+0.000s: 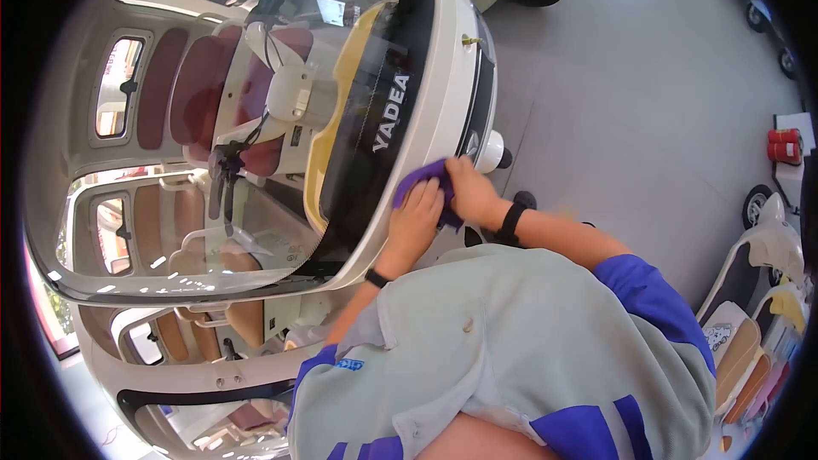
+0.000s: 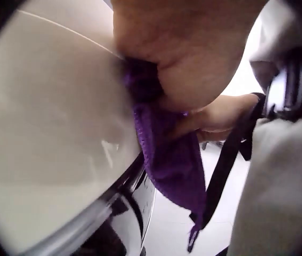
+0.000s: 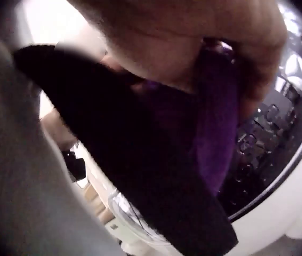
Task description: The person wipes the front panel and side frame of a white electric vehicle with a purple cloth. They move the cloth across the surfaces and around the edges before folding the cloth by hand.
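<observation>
A purple cloth (image 1: 428, 174) lies against the white front panel of a small vehicle (image 1: 394, 172), below the YADEA lettering. The left hand (image 1: 415, 223) rests on the cloth with its fingers extended, pressing it to the panel. Beside it the right hand (image 1: 474, 194) grips the cloth's other side with curled fingers. In the left wrist view the purple cloth (image 2: 172, 154) hangs down from under the left hand (image 2: 188, 53), next to the white bodywork (image 2: 55, 106). The right wrist view has the right hand (image 3: 193, 42) holding a fold of cloth (image 3: 215, 122) near dark glossy trim.
The vehicle's windshield (image 1: 281, 119) spreads over the left, with seats and a handlebar behind it. Another vehicle (image 1: 239, 372) stands below it. Grey floor (image 1: 596, 102) extends to the right, where parked scooters (image 1: 750, 281) line the edge. A round white fitting (image 1: 491, 152) juts out near the right hand.
</observation>
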Motion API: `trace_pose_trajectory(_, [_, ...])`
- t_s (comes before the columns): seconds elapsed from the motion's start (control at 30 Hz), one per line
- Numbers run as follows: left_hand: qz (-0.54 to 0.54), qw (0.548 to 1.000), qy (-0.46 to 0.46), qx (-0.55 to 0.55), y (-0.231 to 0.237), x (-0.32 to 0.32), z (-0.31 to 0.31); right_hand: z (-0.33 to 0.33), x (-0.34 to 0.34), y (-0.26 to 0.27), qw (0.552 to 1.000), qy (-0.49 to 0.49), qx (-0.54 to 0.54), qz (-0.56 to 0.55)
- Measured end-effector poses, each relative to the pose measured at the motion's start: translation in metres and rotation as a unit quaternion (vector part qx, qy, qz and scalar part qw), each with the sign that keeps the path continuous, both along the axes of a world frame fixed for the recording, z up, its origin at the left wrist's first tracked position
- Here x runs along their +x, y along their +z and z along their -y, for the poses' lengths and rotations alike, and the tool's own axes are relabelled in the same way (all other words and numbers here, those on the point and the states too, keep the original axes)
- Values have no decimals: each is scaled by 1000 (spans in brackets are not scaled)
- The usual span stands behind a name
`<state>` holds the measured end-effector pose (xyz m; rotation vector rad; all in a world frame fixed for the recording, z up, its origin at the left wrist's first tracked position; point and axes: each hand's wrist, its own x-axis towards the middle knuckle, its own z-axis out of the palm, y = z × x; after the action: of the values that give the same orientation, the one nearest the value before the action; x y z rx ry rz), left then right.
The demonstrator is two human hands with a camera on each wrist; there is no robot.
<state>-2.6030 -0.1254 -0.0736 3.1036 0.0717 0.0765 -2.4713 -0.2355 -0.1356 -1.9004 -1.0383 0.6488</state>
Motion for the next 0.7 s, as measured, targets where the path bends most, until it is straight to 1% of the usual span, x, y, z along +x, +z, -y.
trace_pose_trajectory(0.07, [20, 1000, -6, 16, -9, -30, 2, 3, -6, 4, 995, 89, -37, -11])
trace_pose_trajectory(0.1, [28, 999, -9, 26, -8, -36, 4, 2, -5, 7, 993, 105, -47, 11])
trace_pose_trajectory(0.2, [49, 999, -3, -3, -9, -32, 5, 0, 1, 19, 987, 126, -84, 52])
trace_pose_trajectory(0.3, [79, 997, 1, -12, -5, -3, 1, -3, 0, 3, 992, 103, -37, 69])
trace_pose_trajectory(0.37, [118, 992, 11, -33, -2, 20, -1, -7, 14, -2, 995, 60, 11, 81])
trace_pose_trajectory(0.43, [152, 987, 11, -47, 4, 42, -6, -13, 32, 8, 993, 33, 55, 103])
trace_pose_trajectory(0.53, [194, 981, 10, -17, 14, 74, -15, -27, 68, 26, 989, 3, 68, 133])
trace_pose_trajectory(0.57, [184, 982, 21, -35, 15, 82, -16, -33, 82, 31, 988, 1, 67, 138])
trace_pose_trajectory(0.67, [195, 979, 58, -35, 9, 116, -19, -53, 132, 45, 986, -7, 75, 151])
trace_pose_trajectory(0.7, [191, 978, 71, -39, 10, 130, -19, -60, 150, 59, 989, -14, 71, 126])
